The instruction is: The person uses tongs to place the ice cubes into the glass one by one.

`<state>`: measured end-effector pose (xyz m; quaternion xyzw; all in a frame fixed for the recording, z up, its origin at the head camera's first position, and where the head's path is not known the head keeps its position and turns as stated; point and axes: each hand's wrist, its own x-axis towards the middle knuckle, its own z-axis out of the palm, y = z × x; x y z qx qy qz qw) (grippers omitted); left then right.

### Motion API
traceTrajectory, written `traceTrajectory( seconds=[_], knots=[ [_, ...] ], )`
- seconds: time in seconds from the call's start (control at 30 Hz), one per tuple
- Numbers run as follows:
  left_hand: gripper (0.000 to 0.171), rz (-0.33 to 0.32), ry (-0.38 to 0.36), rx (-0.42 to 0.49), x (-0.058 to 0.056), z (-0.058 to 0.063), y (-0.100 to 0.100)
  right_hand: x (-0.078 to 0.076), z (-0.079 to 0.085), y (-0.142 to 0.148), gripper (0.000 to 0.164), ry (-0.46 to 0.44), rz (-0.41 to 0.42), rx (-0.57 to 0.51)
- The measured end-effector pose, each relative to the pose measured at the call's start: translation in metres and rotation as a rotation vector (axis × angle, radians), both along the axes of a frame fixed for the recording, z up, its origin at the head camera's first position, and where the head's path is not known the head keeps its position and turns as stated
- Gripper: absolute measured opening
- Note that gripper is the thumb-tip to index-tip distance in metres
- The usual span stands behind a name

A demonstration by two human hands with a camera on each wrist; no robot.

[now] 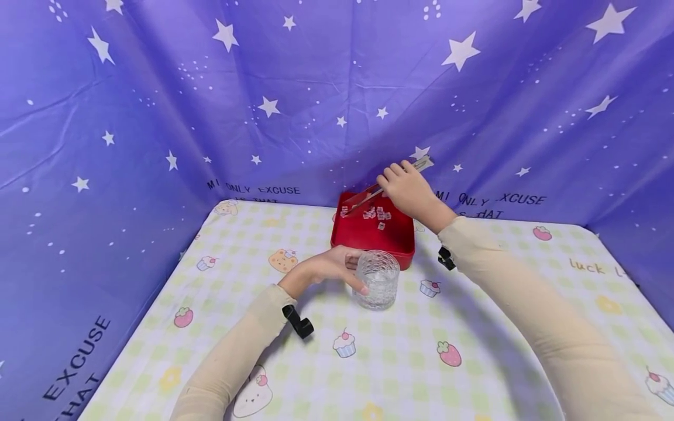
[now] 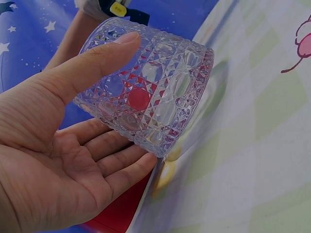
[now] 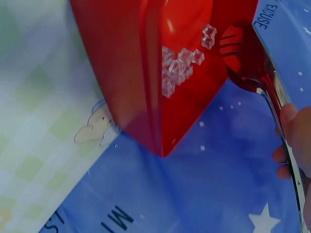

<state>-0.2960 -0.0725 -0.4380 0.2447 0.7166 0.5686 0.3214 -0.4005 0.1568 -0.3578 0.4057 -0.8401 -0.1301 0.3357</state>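
A clear, textured glass point(image 1: 380, 286) stands at the front of the red tray point(image 1: 368, 237). My left hand point(image 1: 333, 264) holds it from the left side. The left wrist view shows the thumb across the glass point(image 2: 165, 82) and the fingers behind it. My right hand point(image 1: 409, 190) grips metal serving tongs point(image 1: 423, 164), which slope down to the left into the tray. In the right wrist view the tongs point(image 3: 269, 99) have a fork-shaped head over the tray's far end, beside two small clear cubes point(image 3: 208, 37). Several more cubes point(image 3: 179, 70) lie clustered on the tray floor.
Under everything lies a checked tablecloth point(image 1: 295, 362) printed with cupcakes and strawberries. Purple star-patterned curtains point(image 1: 305, 117) rise along the table's back and sides, close behind the tray. A black band point(image 1: 298, 321) sits on the left wrist and another point(image 1: 446, 258) on the right.
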Motion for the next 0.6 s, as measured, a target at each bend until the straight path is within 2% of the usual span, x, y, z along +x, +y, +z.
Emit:
traceTrajectory(
  seconds=[0.13,0.3,0.6],
  knots=[
    [0.067,-0.004,-0.005,-0.001,0.0,-0.001,0.001,-0.002,-0.006,-0.008,0.013,-0.039,-0.05,0.019],
    [0.067,0.0,-0.008,-0.006,0.0,-0.001,0.002,-0.002,-0.009,-0.015,0.017,-0.105,-0.118,0.044],
    [0.066,-0.001,-0.007,0.0,0.0,0.0,0.001,-0.002,-0.013,-0.024,0.021,-0.118,-0.116,0.05]
  ],
)
